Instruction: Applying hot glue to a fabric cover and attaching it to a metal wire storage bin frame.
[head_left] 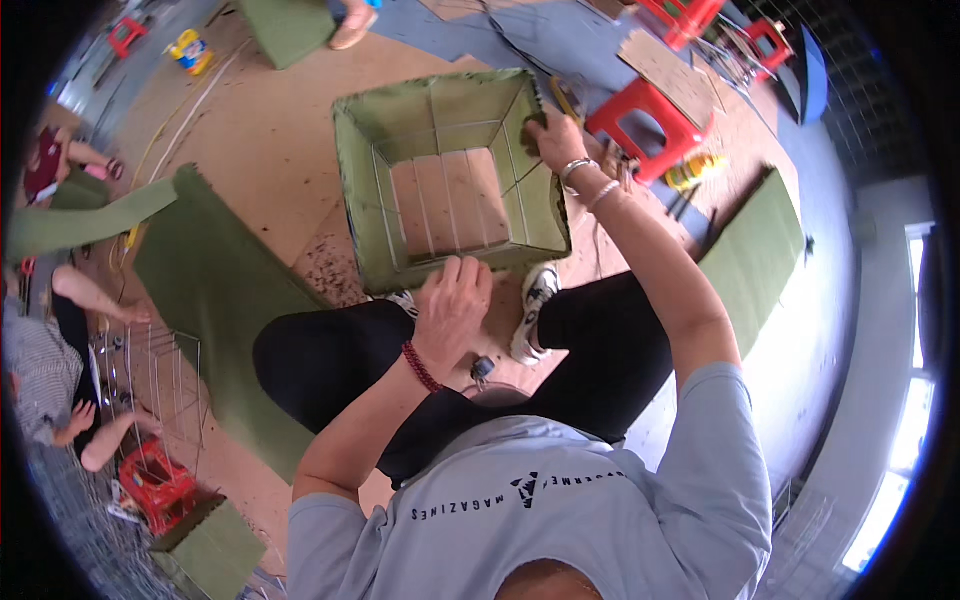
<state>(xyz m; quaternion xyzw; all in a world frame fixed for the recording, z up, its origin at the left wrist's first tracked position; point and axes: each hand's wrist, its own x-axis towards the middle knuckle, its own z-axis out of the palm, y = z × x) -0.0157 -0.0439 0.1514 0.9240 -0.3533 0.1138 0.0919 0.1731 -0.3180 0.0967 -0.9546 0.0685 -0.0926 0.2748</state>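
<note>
A box-shaped wire frame covered in green cloth [370, 205] is held in front of my knees, its open side facing up. Thin metal bars run across its inside, and brown board shows through the open middle. My left hand [455, 300] has its fingers bent over the near edge, pinching the cloth rim. At the right side, near the far corner, my right hand [558, 145] grips the rim with the fingers partly hidden by the cloth. Both wrists wear bracelets. Below the frame, my shoes [537, 310] rest on the floor.
Green cloth sheets [215, 270] lie to the left, another green piece [755, 250] to the right. A red plastic stool [650, 125] and a yellow bottle [695, 172] stand at far right. At left, another person [50, 370] handles a bare wire frame [165, 375] by a red stool [158, 485].
</note>
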